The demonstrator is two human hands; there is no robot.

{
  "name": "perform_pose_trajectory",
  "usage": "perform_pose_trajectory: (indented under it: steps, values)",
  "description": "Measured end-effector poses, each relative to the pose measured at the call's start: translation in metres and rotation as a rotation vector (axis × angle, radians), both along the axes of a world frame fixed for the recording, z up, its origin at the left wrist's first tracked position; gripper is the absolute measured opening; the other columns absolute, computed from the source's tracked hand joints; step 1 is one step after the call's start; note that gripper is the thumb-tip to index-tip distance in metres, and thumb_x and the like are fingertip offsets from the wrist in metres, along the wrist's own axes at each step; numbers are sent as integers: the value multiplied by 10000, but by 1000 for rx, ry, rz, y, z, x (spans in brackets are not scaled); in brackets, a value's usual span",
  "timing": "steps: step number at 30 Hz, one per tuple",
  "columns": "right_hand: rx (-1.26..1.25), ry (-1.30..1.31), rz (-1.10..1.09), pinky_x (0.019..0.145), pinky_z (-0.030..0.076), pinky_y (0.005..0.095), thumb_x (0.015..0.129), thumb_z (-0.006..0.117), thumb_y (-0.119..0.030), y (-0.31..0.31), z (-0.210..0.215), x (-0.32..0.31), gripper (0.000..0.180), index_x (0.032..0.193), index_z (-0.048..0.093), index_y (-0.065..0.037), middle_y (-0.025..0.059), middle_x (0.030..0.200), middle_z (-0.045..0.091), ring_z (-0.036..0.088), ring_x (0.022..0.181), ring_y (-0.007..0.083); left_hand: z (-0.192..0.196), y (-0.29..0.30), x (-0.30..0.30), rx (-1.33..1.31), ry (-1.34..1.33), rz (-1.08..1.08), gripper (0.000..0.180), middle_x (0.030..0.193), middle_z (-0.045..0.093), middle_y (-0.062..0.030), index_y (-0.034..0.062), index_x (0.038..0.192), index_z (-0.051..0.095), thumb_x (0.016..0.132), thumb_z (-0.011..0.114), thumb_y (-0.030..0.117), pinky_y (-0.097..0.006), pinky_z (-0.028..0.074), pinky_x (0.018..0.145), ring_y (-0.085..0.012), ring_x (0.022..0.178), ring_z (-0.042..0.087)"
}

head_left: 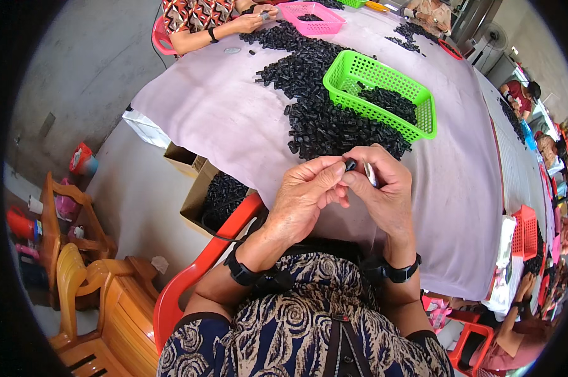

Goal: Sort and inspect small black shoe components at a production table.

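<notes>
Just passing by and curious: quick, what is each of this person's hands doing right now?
Left hand: closed, fingertips pinching a small black part.
Right hand: closed, touching the same part and holding a small silvery piece.

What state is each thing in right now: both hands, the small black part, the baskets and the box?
Left hand: closed, pinching the small black part at its fingertips.
Right hand: closed around a small silvery piece, fingertips on the same part.
Green basket: upright on the table, partly filled with black parts.
Pink basket: upright, few parts inside.
Cardboard box: open, holding black parts.
</notes>
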State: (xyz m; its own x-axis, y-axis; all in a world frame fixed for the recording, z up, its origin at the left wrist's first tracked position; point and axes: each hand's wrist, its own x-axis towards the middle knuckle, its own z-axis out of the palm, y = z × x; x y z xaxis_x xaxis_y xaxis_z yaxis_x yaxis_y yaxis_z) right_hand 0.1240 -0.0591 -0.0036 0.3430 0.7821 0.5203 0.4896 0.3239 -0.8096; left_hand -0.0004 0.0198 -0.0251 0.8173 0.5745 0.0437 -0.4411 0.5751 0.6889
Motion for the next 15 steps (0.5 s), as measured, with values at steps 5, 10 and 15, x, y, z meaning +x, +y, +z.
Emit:
perform_pose_trajectory:
  steps: [5, 10, 15]
  values:
    - [9, 8, -12, 552, 397, 203, 743, 697, -66, -2, 0, 0, 185, 903, 620, -12, 22, 726, 565, 497, 620, 64, -1, 0, 1, -5, 13, -26, 190, 775, 609, -50, -3, 978, 596, 886, 549, 157, -266, 502, 588, -114, 645, 578]
    - [38, -75, -27, 551, 410, 204, 789, 654, -71, -2, 0, 2, 125, 886, 620, -1, 35, 725, 584, 515, 615, 69, -4, 1, 1, -19, 33, -51, 205, 787, 598, -46, -7, 1002, 598, 879, 566, 154, -271, 499, 596, -102, 660, 556]
    - [37, 8, -40, 553, 412, 200, 832, 610, -77, -1, -3, 2, 90, 874, 618, 2, 24, 713, 580, 512, 616, 67, -1, -1, 1, -40, 43, -39, 183, 764, 608, -44, 6, 980, 596, 880, 558, 154, -277, 497, 577, -109, 632, 573]
